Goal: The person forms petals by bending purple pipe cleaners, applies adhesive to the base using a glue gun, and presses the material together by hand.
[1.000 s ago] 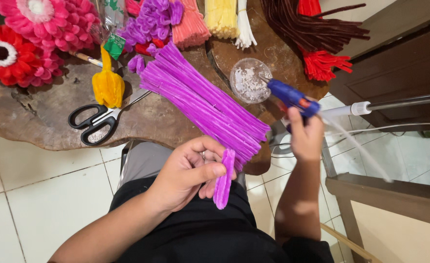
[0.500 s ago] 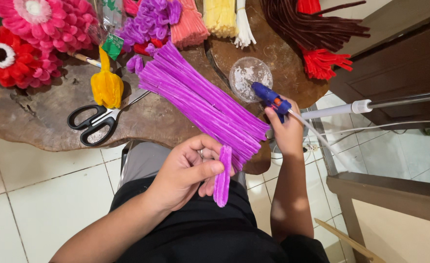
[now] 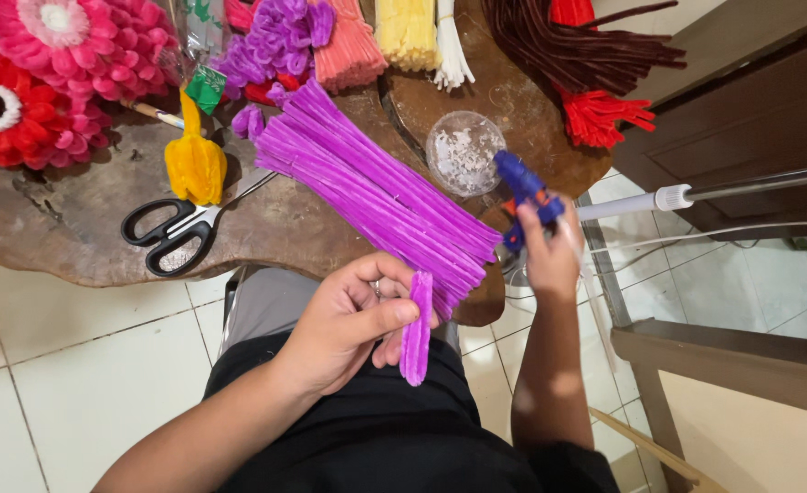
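My left hand (image 3: 348, 321) pinches a folded purple pipe cleaner piece (image 3: 415, 330) over my lap, just in front of the table edge. My right hand (image 3: 549, 254) grips a blue glue gun (image 3: 524, 194), nozzle pointing away toward the table, beside a clear round dish (image 3: 463, 152). A long bundle of purple pipe cleaners (image 3: 376, 192) lies diagonally across the brown wooden table (image 3: 74, 228) between both hands.
Black-handled scissors (image 3: 173, 233) and a yellow fuzzy piece (image 3: 195, 164) lie left of the bundle. Pink (image 3: 79, 41) and red (image 3: 15, 114) pipe-cleaner flowers sit far left. Bundles of peach, yellow, white, brown and red stems line the far edge. A white pole (image 3: 741, 190) crosses on the right.
My right hand has carried the glue gun left and closer to the table, near the clear dish. My left hand keeps holding the folded purple piece in place.
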